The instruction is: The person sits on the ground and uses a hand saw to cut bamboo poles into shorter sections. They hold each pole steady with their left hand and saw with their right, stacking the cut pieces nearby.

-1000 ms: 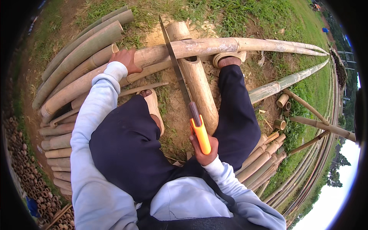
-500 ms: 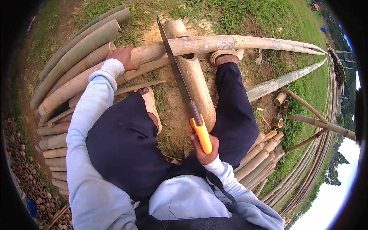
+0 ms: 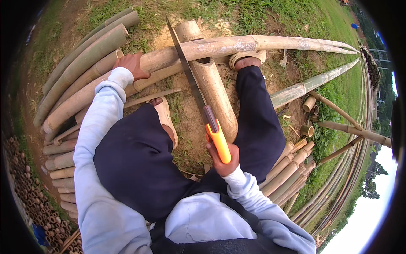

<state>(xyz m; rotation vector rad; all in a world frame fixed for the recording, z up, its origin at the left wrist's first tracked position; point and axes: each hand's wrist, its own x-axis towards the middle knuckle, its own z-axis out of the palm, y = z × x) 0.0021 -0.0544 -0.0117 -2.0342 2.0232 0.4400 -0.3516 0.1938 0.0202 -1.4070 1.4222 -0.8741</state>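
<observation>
My right hand (image 3: 223, 160) is closed round the orange handle of a hand saw (image 3: 193, 86). Its long dark blade slants up and away to the left, lying across a long bamboo pole (image 3: 224, 46). To the left of the blade, my left hand (image 3: 131, 67) grips the top of that pole, the thumb on its near side. Beneath the pole lies a thick, short bamboo log (image 3: 213, 91) with an opening cut in it, and the pole crosses it there. Whether the teeth have bitten into the pole cannot be made out.
Cut bamboo lengths (image 3: 91, 59) lie at the left, with another stack (image 3: 292, 173) at the right. A greenish pole (image 3: 313, 86) points away right, near a bamboo frame (image 3: 355, 133). Short rings (image 3: 50, 220) fill the lower left. My sandalled feet (image 3: 167, 118) flank the log.
The saw and my right hand have shifted slightly left and nearer the top of the view. My left hand stays on the pole; the whole view has shifted a little.
</observation>
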